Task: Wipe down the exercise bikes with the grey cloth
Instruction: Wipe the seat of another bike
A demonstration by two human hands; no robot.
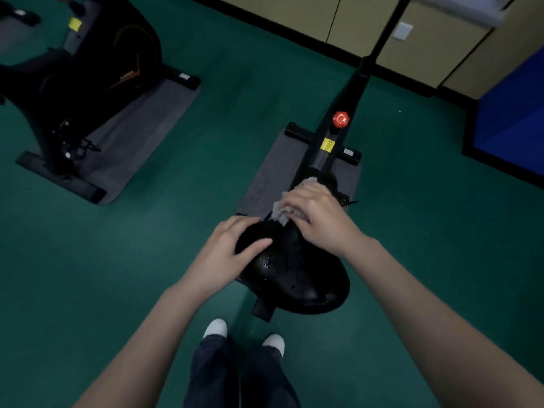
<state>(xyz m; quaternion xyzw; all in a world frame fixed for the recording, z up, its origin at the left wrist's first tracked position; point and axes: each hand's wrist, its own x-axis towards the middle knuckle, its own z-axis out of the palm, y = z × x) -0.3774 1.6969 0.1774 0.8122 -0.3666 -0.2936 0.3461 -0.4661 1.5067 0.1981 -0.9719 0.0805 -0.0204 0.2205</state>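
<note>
A black exercise bike stands right below me, its wet black saddle nearest to me. My right hand grips the bunched grey cloth at the narrow front tip of the saddle. The cloth shows only at my fingertips. My left hand rests on the saddle's left side with its fingers spread. A red knob sits on the frame ahead of the saddle.
A second black exercise bike stands at the upper left on a grey mat. The near bike has its own grey mat. Green floor surrounds both. A beige wall and a blue pad are at the right. My shoes are below the saddle.
</note>
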